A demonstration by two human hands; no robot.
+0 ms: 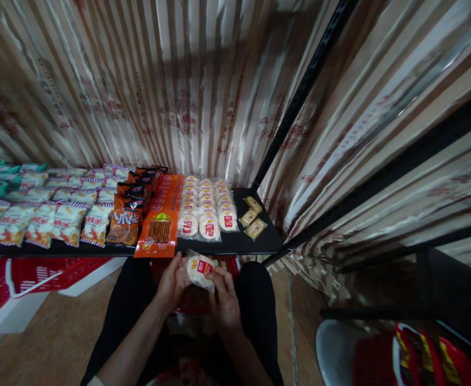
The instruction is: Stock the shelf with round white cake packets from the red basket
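Between my two hands, just in front of the shelf edge, is a round white rice cracker in a clear wrapper (198, 272) with a red and yellow label. My left hand (173, 281) grips its left side, fingers behind it. The fingers of my right hand (224, 292) pinch its lower right. Rows of matching wrapped rice crackers (209, 228) lie on the black shelf (235, 246) beyond my hands. To their left is a stack of flat orange snack packets (158, 230), the front one overhanging the edge. A few small yellowish packets (255, 229) lie at the right.
Orange-brown snack bags (124, 222) and many white snack bags (68, 222) fill the shelf's left. Red baskets (74, 271) stand below. Black metal posts (299, 102) rise at the right before a striped curtain (203, 107). A white stool (335, 348) is at lower right.
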